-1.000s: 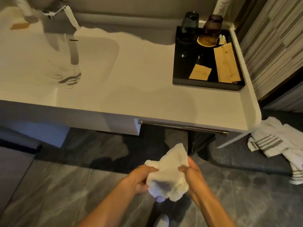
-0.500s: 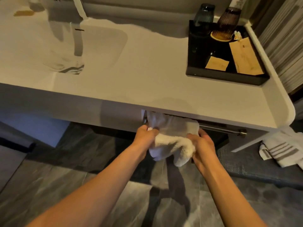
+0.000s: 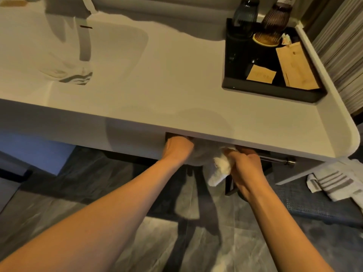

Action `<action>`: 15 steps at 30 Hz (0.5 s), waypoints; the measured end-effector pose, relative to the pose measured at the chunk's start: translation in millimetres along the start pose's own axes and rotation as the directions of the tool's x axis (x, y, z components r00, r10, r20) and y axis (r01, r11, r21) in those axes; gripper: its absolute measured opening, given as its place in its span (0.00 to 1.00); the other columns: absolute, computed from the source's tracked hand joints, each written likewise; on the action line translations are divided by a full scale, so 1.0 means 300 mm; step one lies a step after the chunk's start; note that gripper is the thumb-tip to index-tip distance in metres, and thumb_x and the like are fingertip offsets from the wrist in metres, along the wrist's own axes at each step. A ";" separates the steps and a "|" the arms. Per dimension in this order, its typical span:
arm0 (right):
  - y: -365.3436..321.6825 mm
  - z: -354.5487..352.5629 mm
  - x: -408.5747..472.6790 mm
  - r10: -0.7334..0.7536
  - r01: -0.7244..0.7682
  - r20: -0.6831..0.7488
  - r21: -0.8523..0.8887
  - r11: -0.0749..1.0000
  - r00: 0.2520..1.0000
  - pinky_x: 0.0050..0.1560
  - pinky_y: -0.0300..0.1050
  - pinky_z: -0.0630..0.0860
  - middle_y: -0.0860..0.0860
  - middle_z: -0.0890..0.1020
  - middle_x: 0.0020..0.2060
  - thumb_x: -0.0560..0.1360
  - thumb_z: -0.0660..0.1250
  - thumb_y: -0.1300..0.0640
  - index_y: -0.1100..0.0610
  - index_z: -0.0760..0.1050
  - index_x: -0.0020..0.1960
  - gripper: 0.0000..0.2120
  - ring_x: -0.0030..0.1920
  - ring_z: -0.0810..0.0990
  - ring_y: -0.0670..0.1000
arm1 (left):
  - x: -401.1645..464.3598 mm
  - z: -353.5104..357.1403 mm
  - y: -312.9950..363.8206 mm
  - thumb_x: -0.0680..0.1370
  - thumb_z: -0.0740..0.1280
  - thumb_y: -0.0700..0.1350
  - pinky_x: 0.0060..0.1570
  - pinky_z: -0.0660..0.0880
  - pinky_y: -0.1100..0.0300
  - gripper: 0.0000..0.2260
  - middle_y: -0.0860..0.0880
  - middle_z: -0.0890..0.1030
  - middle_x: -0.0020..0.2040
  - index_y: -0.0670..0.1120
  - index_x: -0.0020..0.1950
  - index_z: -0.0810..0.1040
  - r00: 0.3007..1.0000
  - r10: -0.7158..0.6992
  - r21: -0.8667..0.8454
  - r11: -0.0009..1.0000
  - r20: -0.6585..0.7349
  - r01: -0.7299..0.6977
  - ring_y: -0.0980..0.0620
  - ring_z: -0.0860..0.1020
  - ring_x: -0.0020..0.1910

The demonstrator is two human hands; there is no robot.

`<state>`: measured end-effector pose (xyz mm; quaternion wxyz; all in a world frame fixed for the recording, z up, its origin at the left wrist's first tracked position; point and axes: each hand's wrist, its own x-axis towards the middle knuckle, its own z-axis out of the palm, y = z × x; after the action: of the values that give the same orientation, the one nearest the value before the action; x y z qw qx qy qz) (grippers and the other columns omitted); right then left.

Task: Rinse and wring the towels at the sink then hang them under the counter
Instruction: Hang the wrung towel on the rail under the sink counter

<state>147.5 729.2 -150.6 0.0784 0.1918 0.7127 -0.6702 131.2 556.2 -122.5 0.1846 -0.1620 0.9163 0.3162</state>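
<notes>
A small white towel (image 3: 218,169) is bunched just under the front edge of the white counter (image 3: 176,107), against the metal rail (image 3: 275,160) beneath it. My left hand (image 3: 177,149) grips the towel's left part, fingers tucked up under the counter lip. My right hand (image 3: 243,163) grips its right part beside the rail; a loose corner hangs down between my hands. Most of the rail is hidden by the counter. Another striped towel (image 3: 72,73) lies in the sink basin (image 3: 121,46) under the faucet (image 3: 84,42).
A black tray (image 3: 275,93) with two tumblers and paper packets sits on the counter's right end. A striped towel (image 3: 337,185) lies on a dark woven stool at the right. Below is a grey tiled floor (image 3: 59,203).
Both hands carried the white towel from waist height over the floor up and forward to the rail under the counter; the view moved closer to the counter.
</notes>
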 end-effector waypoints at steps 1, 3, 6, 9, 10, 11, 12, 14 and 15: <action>-0.002 -0.003 -0.002 -0.026 0.028 0.012 -0.142 0.990 1.000 0.39 0.44 0.79 0.54 0.85 0.40 0.76 0.69 0.66 0.61 0.81 0.48 0.04 0.40 0.85 0.54 | 0.002 0.010 -0.004 0.81 0.57 0.35 0.41 0.71 0.54 0.08 0.40 0.80 0.49 0.40 0.51 0.75 0.999 0.043 0.078 0.996 -0.002 -0.043 0.40 0.78 0.50; 0.006 -0.009 -0.011 -0.138 0.116 -0.014 -0.459 0.881 0.990 0.32 0.43 0.70 0.54 0.77 0.33 0.76 0.69 0.63 0.59 0.74 0.38 0.09 0.33 0.77 0.53 | -0.003 0.025 -0.012 0.80 0.58 0.37 0.39 0.67 0.55 0.06 0.44 0.76 0.41 0.43 0.46 0.73 0.984 0.161 0.189 0.971 -0.080 -0.144 0.39 0.79 0.48; 0.041 -0.020 -0.010 -0.281 0.191 -0.051 -0.617 0.764 0.958 0.34 0.45 0.66 0.56 0.73 0.35 0.74 0.69 0.66 0.55 0.65 0.34 0.16 0.34 0.72 0.53 | 0.012 0.022 0.001 0.82 0.56 0.39 0.45 0.69 0.54 0.11 0.43 0.79 0.54 0.42 0.59 0.76 0.987 0.161 0.317 0.936 -0.012 -0.149 0.40 0.78 0.57; 0.050 -0.028 0.013 -0.288 0.188 -0.063 -0.621 0.761 0.956 0.31 0.46 0.66 0.55 0.72 0.32 0.75 0.68 0.67 0.60 0.68 0.36 0.12 0.29 0.69 0.52 | 0.038 0.014 0.004 0.84 0.55 0.40 0.60 0.71 0.52 0.16 0.43 0.75 0.66 0.39 0.72 0.69 0.993 -0.017 0.357 0.934 0.113 -0.025 0.40 0.74 0.64; 0.056 -0.036 0.017 -0.323 0.226 -0.019 -0.676 0.701 0.946 0.31 0.47 0.65 0.56 0.72 0.34 0.74 0.68 0.67 0.63 0.70 0.37 0.09 0.29 0.69 0.53 | 0.046 0.018 0.012 0.85 0.55 0.40 0.62 0.71 0.51 0.17 0.42 0.73 0.68 0.39 0.74 0.66 0.985 -0.029 0.393 0.918 0.171 -0.041 0.40 0.74 0.65; 0.058 -0.045 0.013 -0.346 0.252 0.034 -0.752 0.610 0.938 0.33 0.48 0.66 0.57 0.73 0.38 0.75 0.67 0.66 0.64 0.73 0.41 0.05 0.31 0.70 0.55 | 0.056 0.020 0.018 0.85 0.54 0.40 0.62 0.71 0.50 0.18 0.41 0.72 0.70 0.40 0.75 0.64 0.981 -0.008 0.437 0.896 0.193 -0.079 0.40 0.74 0.65; 0.063 -0.056 0.004 -0.356 0.263 0.084 -0.831 0.491 0.931 0.35 0.49 0.68 0.58 0.75 0.45 0.75 0.68 0.64 0.64 0.76 0.48 0.03 0.36 0.73 0.58 | 0.063 0.022 0.020 0.85 0.54 0.42 0.62 0.71 0.50 0.19 0.41 0.72 0.71 0.41 0.76 0.64 0.978 0.020 0.468 0.876 0.208 -0.118 0.39 0.73 0.66; 0.080 -0.080 -0.020 -0.389 0.250 0.147 -0.940 0.231 0.910 0.44 0.55 0.75 0.61 0.78 0.57 0.74 0.70 0.59 0.60 0.77 0.61 0.16 0.50 0.77 0.65 | 0.062 0.032 0.025 0.84 0.55 0.43 0.60 0.71 0.50 0.16 0.43 0.74 0.69 0.44 0.72 0.70 0.982 0.033 0.531 0.838 0.185 -0.128 0.40 0.74 0.65; 0.085 -0.080 -0.033 -0.423 0.260 0.180 -0.956 0.138 0.888 0.47 0.58 0.76 0.61 0.79 0.59 0.73 0.71 0.58 0.59 0.77 0.63 0.19 0.54 0.76 0.68 | 0.051 0.041 0.019 0.83 0.57 0.43 0.59 0.71 0.50 0.14 0.45 0.77 0.65 0.45 0.65 0.75 0.988 0.090 0.575 0.805 0.125 -0.146 0.41 0.76 0.62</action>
<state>169.7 751.9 -168.4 -0.0226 -0.0215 0.9971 -0.0697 118.3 565.7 -135.4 0.2469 -0.0257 0.9680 0.0382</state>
